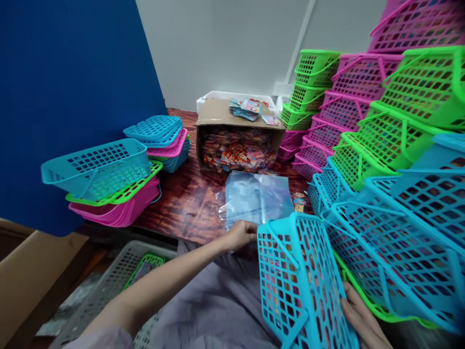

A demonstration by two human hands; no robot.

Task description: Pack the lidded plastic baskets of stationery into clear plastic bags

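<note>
A sky-blue latticed plastic basket point(304, 291) is tilted at near right, the right hand point(359, 310) gripping its right side, apparently for support; whether the curled left hand point(240, 236) grips its left edge cannot be told. Pink, green and blue plastic baskets point(358, 77) at right stand stacked, presumably saving space.

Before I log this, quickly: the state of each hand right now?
Left hand: at the blue basket, grip unclear.
Right hand: holding that same basket.

A light-blue lattice basket point(286, 276), colourful contents showing through its holes, is held tilted by the right hand point(358, 312).
</note>
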